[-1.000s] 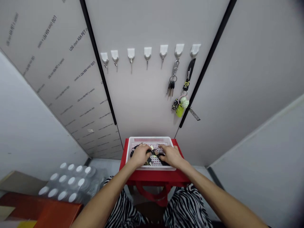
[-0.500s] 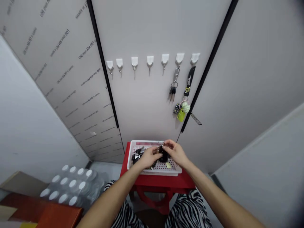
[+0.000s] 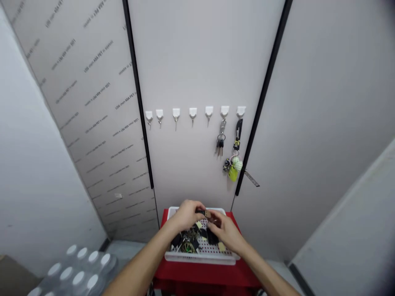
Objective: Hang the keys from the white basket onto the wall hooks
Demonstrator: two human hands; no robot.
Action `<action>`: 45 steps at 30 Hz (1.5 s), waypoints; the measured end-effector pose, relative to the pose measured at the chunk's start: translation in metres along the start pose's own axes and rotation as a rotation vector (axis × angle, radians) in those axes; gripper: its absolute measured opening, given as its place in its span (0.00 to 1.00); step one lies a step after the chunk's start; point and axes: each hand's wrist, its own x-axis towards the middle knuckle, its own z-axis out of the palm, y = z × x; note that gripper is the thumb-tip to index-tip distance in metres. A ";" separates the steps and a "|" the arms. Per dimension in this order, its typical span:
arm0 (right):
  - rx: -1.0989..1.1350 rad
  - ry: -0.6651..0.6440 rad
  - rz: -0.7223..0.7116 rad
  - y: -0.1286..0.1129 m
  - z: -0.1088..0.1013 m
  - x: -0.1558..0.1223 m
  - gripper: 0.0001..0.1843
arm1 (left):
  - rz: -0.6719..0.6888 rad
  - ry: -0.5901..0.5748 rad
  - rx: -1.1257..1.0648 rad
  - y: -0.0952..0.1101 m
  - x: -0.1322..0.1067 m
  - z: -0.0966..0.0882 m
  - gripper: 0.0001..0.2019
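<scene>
Above a white plastic basket (image 3: 200,255), my left hand (image 3: 187,214) pinches a small dark item with a brown end (image 3: 207,213). At that brown end are the closed fingers of my right hand (image 3: 227,231). The item's exact kind is too small and covered to make out. Under my right hand a flat black piece (image 3: 212,237) shows against the basket floor; whether it hangs or lies there I cannot tell. Keys and key rings (image 3: 191,235) lie heaped in the basket's left half, with a round green and gold charm (image 3: 187,247) among them.
The basket stands on a red stool (image 3: 203,273). Several white hooks (image 3: 193,112) line the wall ahead. Keys on a clip (image 3: 220,142) and a black strap with charms (image 3: 237,135) hang from the two rightmost. Capped bottles (image 3: 78,277) stand at lower left.
My view has tilted up, so the hooks and basket sit lower in the picture. My left hand has risen to the basket's back edge, and the dark item with the brown end now shows between my hands.
</scene>
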 end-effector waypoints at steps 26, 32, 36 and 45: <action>0.658 0.477 -0.071 -0.116 -0.045 0.111 0.12 | 0.069 0.372 -0.720 0.053 0.063 -0.026 0.10; 0.759 0.527 -0.128 -0.144 -0.063 0.148 0.11 | 0.074 0.500 -0.647 0.070 0.093 -0.054 0.07; 0.735 0.546 -0.070 -0.147 -0.069 0.167 0.10 | 0.055 0.495 -0.622 0.075 0.101 -0.063 0.08; 0.485 0.764 -0.049 -0.147 -0.065 0.187 0.09 | 0.027 0.491 -0.569 0.073 0.114 -0.068 0.08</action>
